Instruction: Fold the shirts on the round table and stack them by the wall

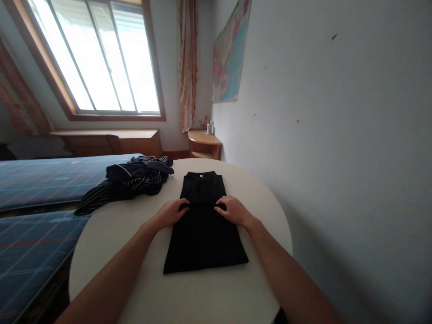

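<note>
Head view: and here's the black cloth garment with a short collar (204, 234), lying narrow and flat on the round white surface (265, 207), its collar end pointing away from the person. Left hand (171, 212) at its left side, right hand (233, 210) opposite, both at mid-length, where a ridge crosses the cloth. Each hand seems to pinch an edge of it between thumb and fingers. Looks like a fold being set or squared here; shifting that ridge cleanly would call for both hands level, lifting evenly, with the layers together. Now outward: left of the garment, apart from it, a rumpled heap of black and striped clothes (141, 176) spills from the surface's rim onto the blue plaid mattress (57, 180). Over to the garment's right, a pale wall (337, 171); beyond its collar, a wooden corner shelf (204, 137). Nothing seems to block the hands.
</note>
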Available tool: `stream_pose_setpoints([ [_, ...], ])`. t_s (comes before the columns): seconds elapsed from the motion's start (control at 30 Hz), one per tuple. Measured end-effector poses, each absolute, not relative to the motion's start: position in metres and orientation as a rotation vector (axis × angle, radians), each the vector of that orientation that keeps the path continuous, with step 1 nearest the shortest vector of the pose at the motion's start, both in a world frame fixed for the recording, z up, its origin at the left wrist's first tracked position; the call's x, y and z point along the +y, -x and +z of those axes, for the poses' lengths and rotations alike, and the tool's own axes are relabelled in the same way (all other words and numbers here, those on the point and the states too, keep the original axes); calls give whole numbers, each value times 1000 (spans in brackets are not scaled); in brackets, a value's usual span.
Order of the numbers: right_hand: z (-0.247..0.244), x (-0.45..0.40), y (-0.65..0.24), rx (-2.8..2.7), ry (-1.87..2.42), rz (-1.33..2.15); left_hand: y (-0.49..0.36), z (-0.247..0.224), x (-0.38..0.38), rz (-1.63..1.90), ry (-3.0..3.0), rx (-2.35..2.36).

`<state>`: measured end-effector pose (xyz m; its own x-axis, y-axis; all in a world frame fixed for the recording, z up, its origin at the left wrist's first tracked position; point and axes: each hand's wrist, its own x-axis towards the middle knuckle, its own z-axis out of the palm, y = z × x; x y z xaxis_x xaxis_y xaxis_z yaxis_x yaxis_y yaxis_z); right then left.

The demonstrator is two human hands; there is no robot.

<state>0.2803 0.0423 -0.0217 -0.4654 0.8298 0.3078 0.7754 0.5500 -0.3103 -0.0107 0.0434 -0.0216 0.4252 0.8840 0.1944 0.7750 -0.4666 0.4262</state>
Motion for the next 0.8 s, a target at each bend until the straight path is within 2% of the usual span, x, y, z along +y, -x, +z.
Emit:
stream_pose_setpoints([
  [0.2,-11,23,-287,-2475,1313,206,15,-9,25,492,-2410,1217],
  [0.47,-16,35,-285,-2220,1278,76,7,-19,39,892,-2433,1464],
  [0.63,-30,45,-285,-2273,1327,193,6,-31,49,763,-2431,1464],
  [0.8,-21,38,-296,-2342,1285,307,8,-19,38,635,-2442,1387],
])
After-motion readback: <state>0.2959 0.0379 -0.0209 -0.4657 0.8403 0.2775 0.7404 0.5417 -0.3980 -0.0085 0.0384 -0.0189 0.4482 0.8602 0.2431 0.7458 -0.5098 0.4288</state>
